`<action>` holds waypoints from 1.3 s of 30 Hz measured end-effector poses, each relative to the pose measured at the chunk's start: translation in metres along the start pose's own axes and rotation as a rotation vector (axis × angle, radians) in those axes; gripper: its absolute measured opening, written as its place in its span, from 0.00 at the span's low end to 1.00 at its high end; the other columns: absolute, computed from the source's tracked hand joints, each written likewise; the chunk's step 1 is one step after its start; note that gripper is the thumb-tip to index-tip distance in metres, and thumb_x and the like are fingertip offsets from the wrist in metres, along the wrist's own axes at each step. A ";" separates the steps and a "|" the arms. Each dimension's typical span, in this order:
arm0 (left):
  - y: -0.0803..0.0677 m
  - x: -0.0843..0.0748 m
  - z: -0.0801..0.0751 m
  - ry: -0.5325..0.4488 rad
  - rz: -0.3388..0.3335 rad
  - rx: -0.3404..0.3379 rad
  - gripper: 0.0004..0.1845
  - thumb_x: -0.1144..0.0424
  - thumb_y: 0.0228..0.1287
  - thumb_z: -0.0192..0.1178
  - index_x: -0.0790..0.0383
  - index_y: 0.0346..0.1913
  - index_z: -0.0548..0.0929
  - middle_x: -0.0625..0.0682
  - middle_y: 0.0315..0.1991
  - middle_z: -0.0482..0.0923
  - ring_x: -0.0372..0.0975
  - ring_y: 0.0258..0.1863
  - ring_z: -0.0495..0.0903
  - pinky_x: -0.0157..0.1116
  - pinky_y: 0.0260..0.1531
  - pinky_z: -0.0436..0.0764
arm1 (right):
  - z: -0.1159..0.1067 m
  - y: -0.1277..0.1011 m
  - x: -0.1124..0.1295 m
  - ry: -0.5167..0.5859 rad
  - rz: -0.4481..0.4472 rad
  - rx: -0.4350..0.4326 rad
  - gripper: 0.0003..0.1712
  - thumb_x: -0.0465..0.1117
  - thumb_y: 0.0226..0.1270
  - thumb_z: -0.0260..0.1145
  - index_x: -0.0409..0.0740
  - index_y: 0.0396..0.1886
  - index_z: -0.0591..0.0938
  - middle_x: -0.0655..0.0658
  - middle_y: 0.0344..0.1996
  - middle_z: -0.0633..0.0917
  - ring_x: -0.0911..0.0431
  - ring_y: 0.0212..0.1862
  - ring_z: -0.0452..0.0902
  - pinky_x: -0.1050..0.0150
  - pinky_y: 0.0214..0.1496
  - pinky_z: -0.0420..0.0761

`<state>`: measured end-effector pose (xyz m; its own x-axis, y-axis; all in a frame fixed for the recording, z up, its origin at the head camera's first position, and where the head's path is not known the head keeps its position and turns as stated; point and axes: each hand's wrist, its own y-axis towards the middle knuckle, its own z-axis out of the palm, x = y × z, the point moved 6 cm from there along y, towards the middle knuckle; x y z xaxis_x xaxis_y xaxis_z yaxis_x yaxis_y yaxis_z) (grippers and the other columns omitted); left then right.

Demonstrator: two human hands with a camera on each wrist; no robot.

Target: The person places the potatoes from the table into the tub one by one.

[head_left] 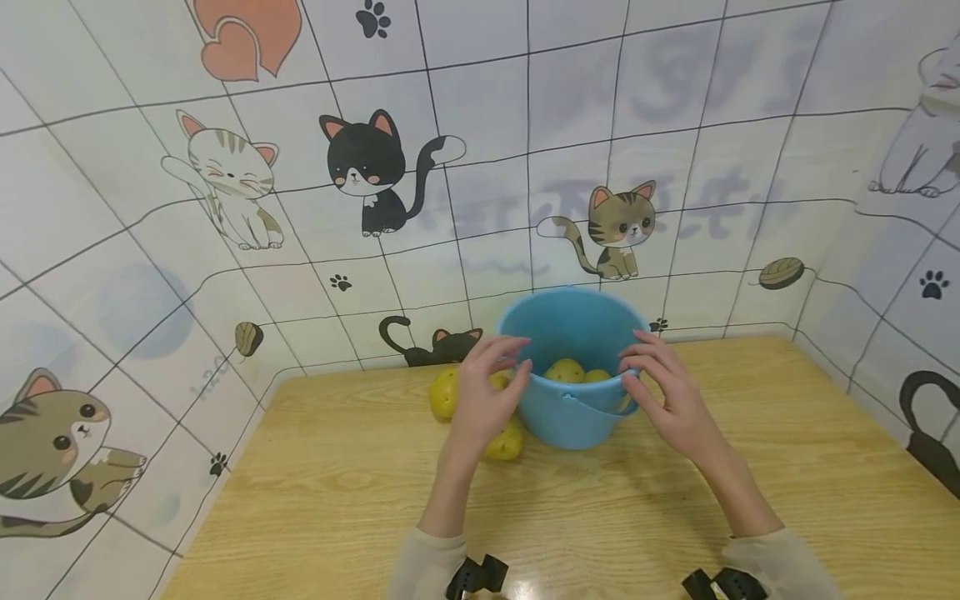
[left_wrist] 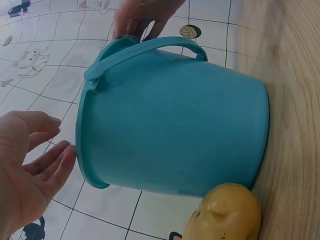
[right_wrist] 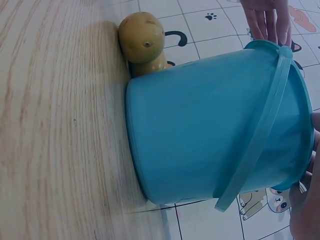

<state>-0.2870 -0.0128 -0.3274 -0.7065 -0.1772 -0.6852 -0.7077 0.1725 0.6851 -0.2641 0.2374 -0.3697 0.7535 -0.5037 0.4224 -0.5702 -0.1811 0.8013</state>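
Blue bucket (head_left: 573, 367) stands upright near the back edge of the counter (head_left: 375, 500), about midway along it, close to the cat-print wall (head_left: 225, 250). Two potatoes in the bucket (head_left: 576, 372) show over its near rim. My left hand (head_left: 487, 392) sits at the left rim, fingers relaxed and spread, tips at or just off the lip; the left wrist view shows the palm open with a small gap to the rim, so no grip there. My right hand (head_left: 667, 392) is at the right rim, fingers loosely extended against the lip near where the handle (left_wrist: 145, 50) pivots; not curled round anything I can see. The handle lies folded down along the rim. Two loose potatoes (head_left: 444, 393) lie outside, touching or just beside the bucket's left base, one toward the back, one toward the front under my left wrist. Judgement: to take the bucket well I should close both hands evenly on opposite sides of the rim and keep it level, since the load inside can roll. Room: the wall is close behind, and the left side is crowded by the loose potatoes, so a shove left or back would knock them. Open counter lies toward the front edge and toward the right back corner.
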 end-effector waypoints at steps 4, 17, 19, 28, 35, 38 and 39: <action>-0.002 0.002 -0.007 0.009 -0.001 -0.013 0.13 0.75 0.64 0.66 0.66 0.51 0.86 0.59 0.50 0.81 0.50 0.47 0.81 0.42 0.48 0.85 | 0.001 0.001 0.001 0.006 -0.007 0.002 0.11 0.27 0.66 0.66 0.44 0.42 0.83 0.40 0.51 0.80 0.38 0.72 0.61 0.51 0.78 0.55; -0.013 0.016 -0.033 0.053 -0.045 -0.054 0.15 0.75 0.62 0.67 0.68 0.52 0.85 0.58 0.49 0.81 0.55 0.48 0.81 0.49 0.45 0.86 | 0.003 0.000 -0.004 0.021 0.003 0.006 0.04 0.33 0.73 0.62 0.44 0.42 0.82 0.39 0.51 0.80 0.39 0.73 0.60 0.51 0.78 0.53; -0.014 0.019 -0.036 0.067 -0.051 -0.053 0.15 0.74 0.62 0.67 0.66 0.52 0.86 0.59 0.50 0.81 0.55 0.48 0.81 0.48 0.45 0.86 | 0.004 -0.001 -0.004 0.023 0.001 0.006 0.04 0.33 0.73 0.62 0.43 0.41 0.82 0.38 0.50 0.80 0.39 0.73 0.60 0.51 0.78 0.53; -0.021 0.037 -0.049 0.159 -0.102 -0.039 0.15 0.70 0.63 0.69 0.65 0.52 0.85 0.57 0.49 0.82 0.48 0.47 0.81 0.50 0.44 0.86 | 0.004 0.000 -0.001 0.031 -0.007 -0.001 0.06 0.29 0.70 0.63 0.44 0.41 0.82 0.37 0.50 0.80 0.39 0.73 0.60 0.52 0.78 0.53; -0.029 0.054 -0.055 0.166 -0.145 -0.013 0.15 0.70 0.63 0.67 0.67 0.53 0.84 0.59 0.50 0.82 0.52 0.46 0.82 0.56 0.43 0.85 | 0.002 -0.001 0.000 0.020 -0.009 -0.014 0.11 0.25 0.66 0.65 0.45 0.41 0.82 0.40 0.50 0.80 0.40 0.72 0.61 0.56 0.78 0.54; -0.032 0.060 -0.056 0.167 -0.153 0.011 0.16 0.70 0.63 0.66 0.67 0.54 0.83 0.61 0.50 0.83 0.55 0.45 0.82 0.58 0.43 0.84 | 0.002 -0.001 0.001 0.013 0.006 -0.010 0.12 0.25 0.65 0.65 0.45 0.42 0.82 0.40 0.50 0.80 0.41 0.73 0.60 0.56 0.78 0.54; -0.033 0.063 -0.056 0.168 -0.159 0.022 0.17 0.70 0.63 0.67 0.67 0.54 0.83 0.61 0.51 0.83 0.55 0.46 0.82 0.58 0.43 0.84 | 0.002 -0.001 0.000 0.010 0.009 -0.010 0.12 0.25 0.65 0.65 0.45 0.42 0.82 0.40 0.50 0.80 0.42 0.73 0.60 0.56 0.78 0.54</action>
<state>-0.3080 -0.0844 -0.3793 -0.5767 -0.3622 -0.7323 -0.8114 0.1501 0.5648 -0.2640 0.2356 -0.3713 0.7515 -0.4967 0.4343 -0.5742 -0.1681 0.8013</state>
